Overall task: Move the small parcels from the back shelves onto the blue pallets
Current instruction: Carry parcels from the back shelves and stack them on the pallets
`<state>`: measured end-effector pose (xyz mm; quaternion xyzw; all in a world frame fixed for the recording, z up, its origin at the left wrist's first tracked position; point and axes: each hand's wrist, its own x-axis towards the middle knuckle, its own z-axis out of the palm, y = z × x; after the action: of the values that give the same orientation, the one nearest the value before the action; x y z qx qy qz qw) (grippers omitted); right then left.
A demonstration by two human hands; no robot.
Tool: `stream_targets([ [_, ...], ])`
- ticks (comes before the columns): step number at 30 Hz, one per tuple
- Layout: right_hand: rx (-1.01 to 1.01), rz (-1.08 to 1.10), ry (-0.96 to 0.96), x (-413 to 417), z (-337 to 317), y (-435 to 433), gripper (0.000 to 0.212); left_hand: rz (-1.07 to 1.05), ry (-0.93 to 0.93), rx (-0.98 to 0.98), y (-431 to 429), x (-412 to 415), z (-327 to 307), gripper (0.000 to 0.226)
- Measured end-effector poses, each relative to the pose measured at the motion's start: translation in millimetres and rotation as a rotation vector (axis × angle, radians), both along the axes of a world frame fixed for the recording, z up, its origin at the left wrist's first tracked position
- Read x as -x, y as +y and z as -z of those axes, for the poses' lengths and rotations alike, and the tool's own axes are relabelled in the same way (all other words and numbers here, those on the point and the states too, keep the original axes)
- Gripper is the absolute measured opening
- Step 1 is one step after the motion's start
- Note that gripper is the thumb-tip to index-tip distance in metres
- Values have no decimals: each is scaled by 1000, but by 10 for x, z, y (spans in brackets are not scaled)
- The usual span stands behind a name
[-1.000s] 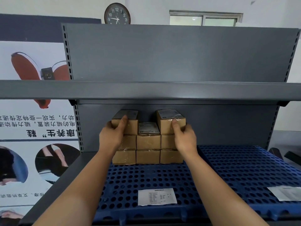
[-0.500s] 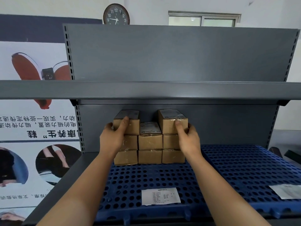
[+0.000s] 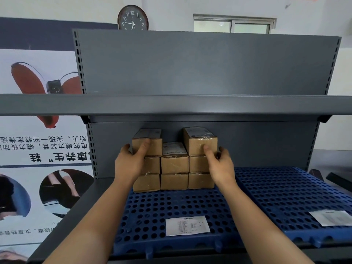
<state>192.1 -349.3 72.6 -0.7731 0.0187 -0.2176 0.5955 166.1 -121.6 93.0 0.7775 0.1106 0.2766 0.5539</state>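
Observation:
Several small brown cardboard parcels form a stack (image 3: pixel 174 164) at the back of a blue perforated pallet (image 3: pixel 171 208) on a grey shelf. The left and right columns are three high, the middle column two high. My left hand (image 3: pixel 130 161) grips the top left parcel (image 3: pixel 147 142), thumb on its front, fingers round its left side. My right hand (image 3: pixel 219 164) grips the top right parcel (image 3: pixel 200 140), thumb on its front, fingers round its right side. Both top parcels rest on the stack.
A second blue pallet (image 3: pixel 289 193) lies to the right on the same shelf. Each pallet carries a white paper slip (image 3: pixel 187 224) (image 3: pixel 331 217). A grey upper shelf board (image 3: pixel 171 104) overhangs the stack. A poster wall stands left; a clock hangs above.
Both hands have kept their hold on the two top parcels. My view has drifted slightly, and the stack looks a little closer. The parcels have not visibly left the stack.

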Motion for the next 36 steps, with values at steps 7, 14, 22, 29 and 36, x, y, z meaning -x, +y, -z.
stream_targets([
  [7, 160, 3, 1, 197, -20, -59, 84, -136, -154, -264, -99, 243, 9, 74],
  [14, 372, 9, -15, 662, -40, -253, 76, 18, -294, -455, -459, 620, -10, 64],
  [22, 630, 241, 21, 1431, 106, -930, 65, 359, -273, -524, -1312, 900, 275, 58],
  [29, 731, 535, 148, 2449, 303, -1676, 61, 674, -287, -550, -2295, 1274, 460, 53],
  [36, 659, 809, 337, 3779, 434, -2437, 59, 988, -340, -500, -3407, 2061, 501, 52],
])
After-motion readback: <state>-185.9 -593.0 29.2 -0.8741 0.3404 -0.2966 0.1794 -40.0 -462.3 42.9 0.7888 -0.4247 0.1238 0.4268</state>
